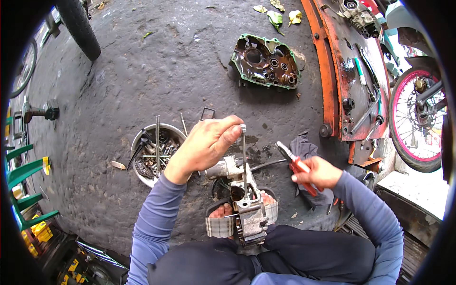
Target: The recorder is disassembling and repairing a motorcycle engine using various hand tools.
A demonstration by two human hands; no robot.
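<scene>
The fingers of my left hand (209, 145) are closed around the top end of a long thin metal stud (244, 161). Its lower end stands upright in a grey engine casing (252, 218), which rests on the ground between my feet. My right hand (319, 173) grips a pair of pliers (299, 164) by the red handles. The jaws point up and left, apart from the stud. Beneath the right hand lies a dark rag (306, 148). Left of the casing is a metal bowl (142, 179) filled with bolts, a chain and long rods.
An oily crankcase half (266, 61) with a green gasket edge lies ahead. At right stands an orange metal frame (327, 71) bearing tools, near a pink-rimmed wheel (418, 118). A tire (78, 28) is at the far left, with a green plastic rack (28, 173) nearer.
</scene>
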